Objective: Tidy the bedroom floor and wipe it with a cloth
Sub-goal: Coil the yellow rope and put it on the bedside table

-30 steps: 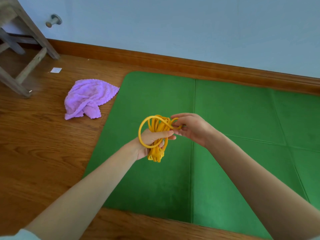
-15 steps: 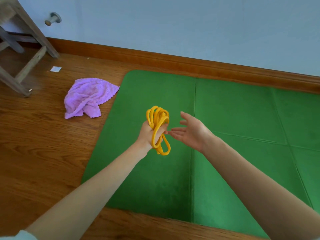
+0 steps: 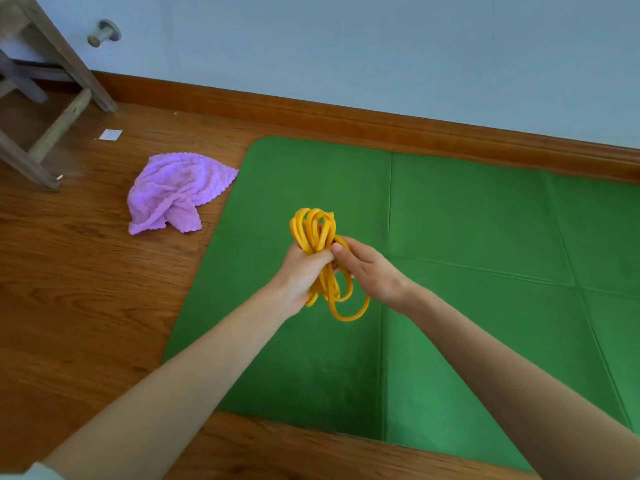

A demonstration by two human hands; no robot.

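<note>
Over the green mat (image 3: 467,237) on the wooden floor (image 3: 69,289), your left hand (image 3: 299,271) clenches the coiled yellow rope (image 3: 313,230), and your right hand (image 3: 367,268) pinches its strands just beside that grip. You're bundling clutter, by the look of it; next, secure the loops, set them aside, then fetch the purple cloth (image 3: 173,195) lying farther off to the grip's left.

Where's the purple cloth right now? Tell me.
In the head view the purple cloth lies crumpled on the wooden floor, at upper left, just off the green mat's left edge, near the wooden stool.

Single head view looks steeply down, close over mat (image 3: 467,220).
</note>
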